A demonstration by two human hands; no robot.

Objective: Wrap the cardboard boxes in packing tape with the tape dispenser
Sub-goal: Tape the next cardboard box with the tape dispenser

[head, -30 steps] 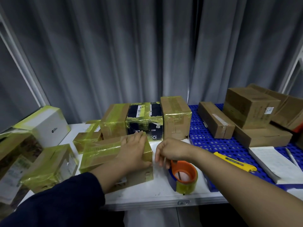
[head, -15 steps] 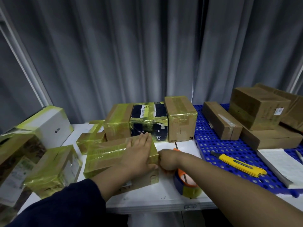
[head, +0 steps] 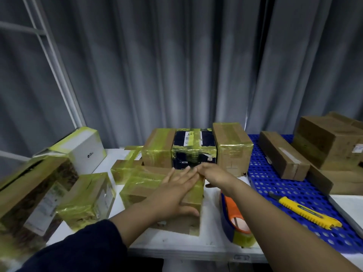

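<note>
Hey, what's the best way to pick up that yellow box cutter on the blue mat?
Pinch the yellow box cutter across its long handle near the middle, coming from above. It lies flat on the blue mat, clear of the boxes, blade end pointing away toward the back left.

Single head-worn wide-angle view, facing forward and down, close over white table (head: 110,163); grey curtain (head: 176,65) fills upper frame.

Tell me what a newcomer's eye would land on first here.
First, both hands meeting on the tape-wrapped box at centre: the left hand flat on top, the right hand at its far right corner. Next, the orange tape dispenser under the right forearm, and the yellow utility knife on the blue perforated mat at right.
</note>
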